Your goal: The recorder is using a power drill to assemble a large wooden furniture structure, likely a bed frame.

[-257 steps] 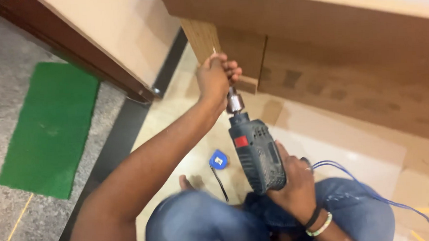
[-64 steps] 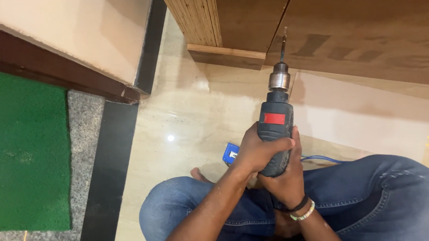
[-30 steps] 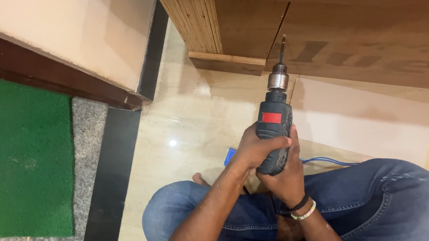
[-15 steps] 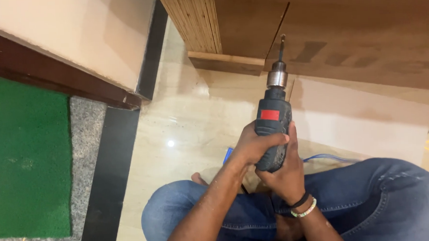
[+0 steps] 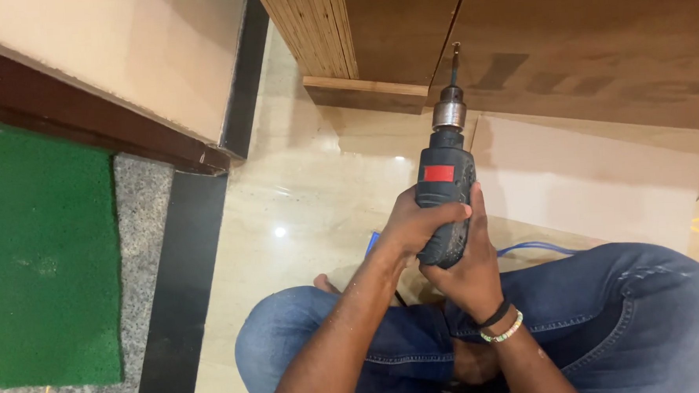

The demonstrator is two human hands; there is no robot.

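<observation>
Dark grey corded power drill [image 5: 444, 192] with a red rectangular label points its bit at the brown plywood panel [image 5: 579, 45], which bears faint dark stencilled shapes. Left hand [image 5: 415, 227] and right hand [image 5: 466, 266] both wrap its body tightly. Its blue cable [image 5: 536, 247] disappears behind the jeans-clad knee [image 5: 629, 302].

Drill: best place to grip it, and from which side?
Grip the drill on its dark rear body, coming from below, behind the bit. The bit points up at the plywood, so the chuck end stays clear. The left hand and right hand wrap it there from opposite sides.
</observation>
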